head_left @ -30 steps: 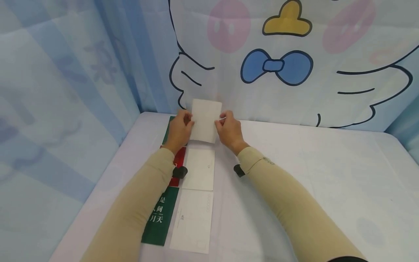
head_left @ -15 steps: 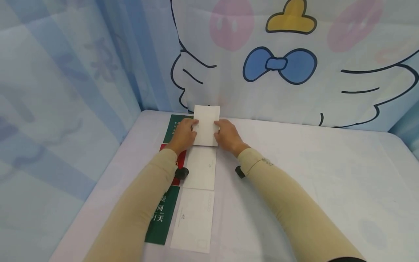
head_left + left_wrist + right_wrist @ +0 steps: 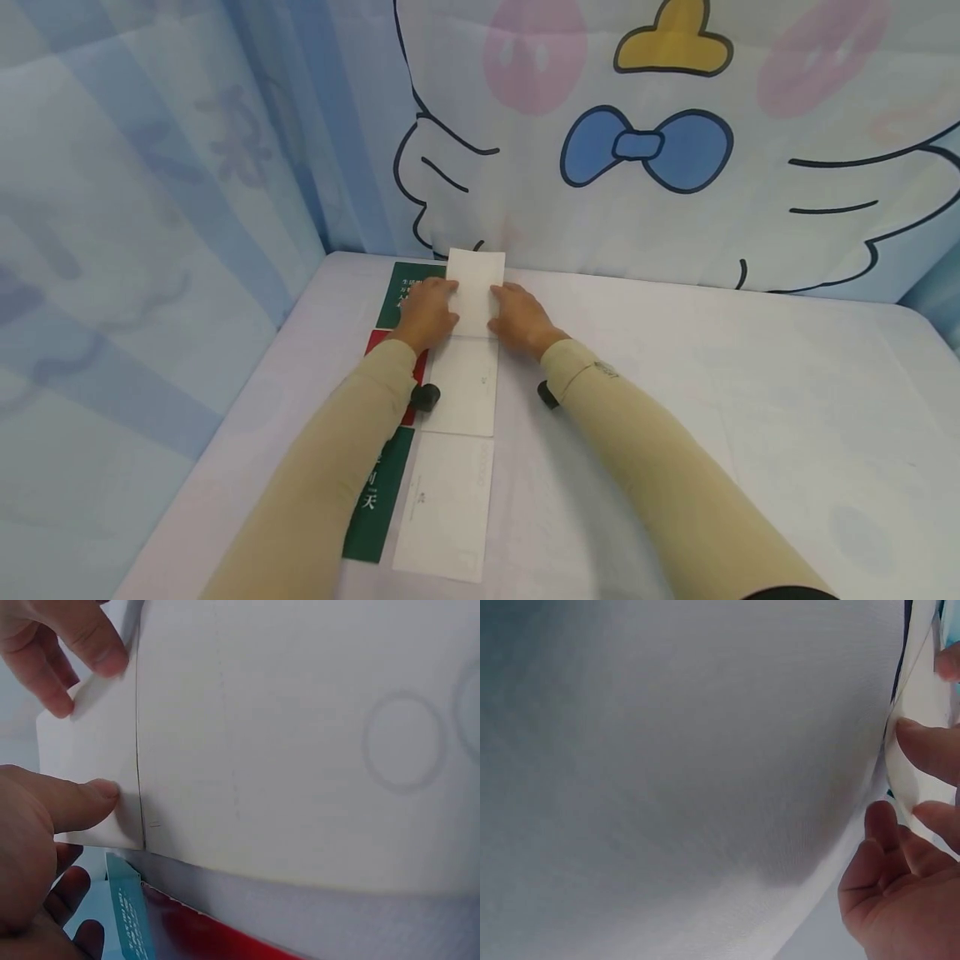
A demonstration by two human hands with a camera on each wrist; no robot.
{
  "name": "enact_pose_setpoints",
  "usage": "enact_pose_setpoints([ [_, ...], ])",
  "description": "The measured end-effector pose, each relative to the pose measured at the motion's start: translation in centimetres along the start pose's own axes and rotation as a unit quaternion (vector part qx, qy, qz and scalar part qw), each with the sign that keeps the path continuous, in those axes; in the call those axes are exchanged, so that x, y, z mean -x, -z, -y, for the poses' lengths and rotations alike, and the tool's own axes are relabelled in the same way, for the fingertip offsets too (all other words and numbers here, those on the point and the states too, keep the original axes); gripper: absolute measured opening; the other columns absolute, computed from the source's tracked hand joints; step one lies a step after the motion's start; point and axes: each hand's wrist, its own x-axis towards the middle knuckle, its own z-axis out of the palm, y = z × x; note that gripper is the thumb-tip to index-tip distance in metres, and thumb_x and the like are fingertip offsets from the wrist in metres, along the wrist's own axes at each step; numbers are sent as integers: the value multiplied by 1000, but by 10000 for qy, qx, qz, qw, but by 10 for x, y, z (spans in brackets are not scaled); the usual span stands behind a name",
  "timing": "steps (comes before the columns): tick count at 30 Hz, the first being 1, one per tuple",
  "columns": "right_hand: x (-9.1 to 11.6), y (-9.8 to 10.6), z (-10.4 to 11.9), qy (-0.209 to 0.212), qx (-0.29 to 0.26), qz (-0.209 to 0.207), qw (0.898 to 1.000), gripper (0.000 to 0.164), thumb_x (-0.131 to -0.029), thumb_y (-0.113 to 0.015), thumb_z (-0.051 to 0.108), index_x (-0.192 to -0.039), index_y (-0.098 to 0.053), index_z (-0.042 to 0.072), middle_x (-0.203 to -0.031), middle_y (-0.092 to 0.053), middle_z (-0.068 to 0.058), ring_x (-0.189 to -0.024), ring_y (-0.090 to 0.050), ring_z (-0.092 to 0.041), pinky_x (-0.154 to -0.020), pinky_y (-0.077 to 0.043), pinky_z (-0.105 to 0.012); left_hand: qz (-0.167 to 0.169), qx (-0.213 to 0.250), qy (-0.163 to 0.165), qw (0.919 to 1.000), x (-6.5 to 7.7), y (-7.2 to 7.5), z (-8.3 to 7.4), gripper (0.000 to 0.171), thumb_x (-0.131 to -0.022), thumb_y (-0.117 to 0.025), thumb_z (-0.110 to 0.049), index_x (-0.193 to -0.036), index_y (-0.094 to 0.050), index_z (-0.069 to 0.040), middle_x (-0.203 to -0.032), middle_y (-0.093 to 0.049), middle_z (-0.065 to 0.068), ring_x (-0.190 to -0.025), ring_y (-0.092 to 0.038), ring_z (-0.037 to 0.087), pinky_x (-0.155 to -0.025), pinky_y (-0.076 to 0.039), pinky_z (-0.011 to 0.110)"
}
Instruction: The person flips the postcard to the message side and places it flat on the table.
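A white postcard (image 3: 476, 287) lies at the back of the table, its lower edge against the middle postcard (image 3: 463, 379). My left hand (image 3: 427, 315) holds its left edge, and my right hand (image 3: 522, 321) holds the right edge. In the left wrist view, the left thumb (image 3: 97, 791) lies on the postcard beside the seam between the two cards. The right wrist view shows the right thumb and a finger on the card's edge (image 3: 919, 776). Nearer me lies a third white postcard (image 3: 442, 508) with faint print.
Left of the white column lie a green card (image 3: 393, 308) at the back, a red card (image 3: 377, 338) partly under the left arm, and a front green card (image 3: 375, 517) with white characters. A printed curtain (image 3: 645, 225) hangs behind the white table (image 3: 675, 400).
The top postcard has come down from a raised, tilted position onto the table, its lower edge meeting the middle card. Both hands moved down with it and keep to its sides.
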Motion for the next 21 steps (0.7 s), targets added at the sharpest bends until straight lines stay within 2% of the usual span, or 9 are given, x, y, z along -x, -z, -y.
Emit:
enact_pose_setpoints([
  [6,-1,-1,-3,17,291,271,9992,64,-100,-60,19,-155,-33,3,-160,-30,-17,-146,-29,-32,-118,-22,-41,262,-185,140,9994,-1,-1,0,57,-96,-69,-18,-149,-49,-13,-153,-41,13,-139,-35,36,-114,-23,62],
  [14,1,2,-2,-31,306,682,9972,64,-102,-58,21,-156,-30,2,-160,-31,-15,-147,-27,-31,-119,-20,-41,603,-343,153,9975,-3,0,5,57,-97,-67,-20,-151,-47,-16,-154,-41,11,-136,-35,36,-112,-27,60],
  [21,0,3,-6,-102,339,786,9963,65,-103,-57,25,-157,-28,4,-161,-30,-11,-147,-27,-29,-119,-21,-41,652,-134,272,9974,-1,0,5,55,-98,-66,-21,-150,-48,-18,-156,-40,10,-144,-27,39,-115,-20,61],
])
